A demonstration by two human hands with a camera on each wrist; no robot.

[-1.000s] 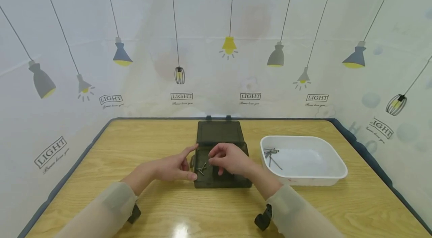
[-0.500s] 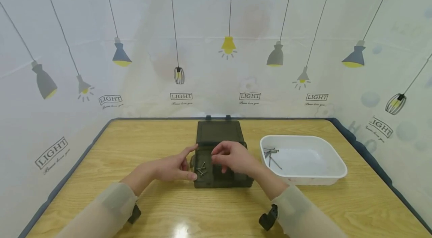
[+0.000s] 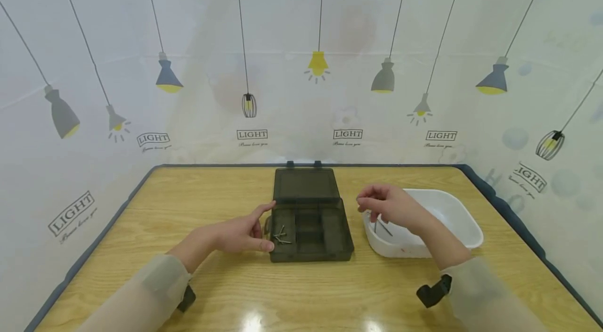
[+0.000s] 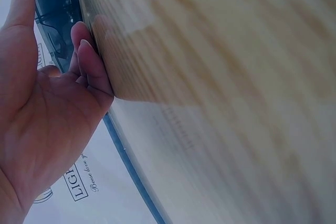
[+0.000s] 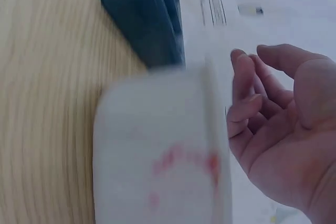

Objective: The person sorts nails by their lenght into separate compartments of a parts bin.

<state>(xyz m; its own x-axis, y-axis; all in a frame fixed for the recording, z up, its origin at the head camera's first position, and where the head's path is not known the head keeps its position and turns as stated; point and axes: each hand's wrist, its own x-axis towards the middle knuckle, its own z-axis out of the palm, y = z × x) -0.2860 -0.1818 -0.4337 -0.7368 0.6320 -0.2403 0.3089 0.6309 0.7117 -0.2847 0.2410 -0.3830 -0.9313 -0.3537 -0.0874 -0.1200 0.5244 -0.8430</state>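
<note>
A dark, see-through plastic box lies on the table with its lid tipped back and compartments showing. Several thin metal pieces, screws or nails by their look, lie in its left compartment. My left hand rests against the box's left side, index finger at the hinge end and thumb at the front corner. Over the left rim of a white plastic tray hovers my right hand, fingers loosely bent, with no object visible between thumb and fingertips. Long thin metal pieces in the tray are partly hidden beneath it.
The wooden table carries the box at its middle and the tray to the right. A strip of bare wood separates the two. Behind stands a pale cloth backdrop printed with lamps, meeting the table's dark far edge.
My right hand has moved from above the box rightward to over the tray's left end, uncovering the middle and right compartments. My left hand stays against the box.
</note>
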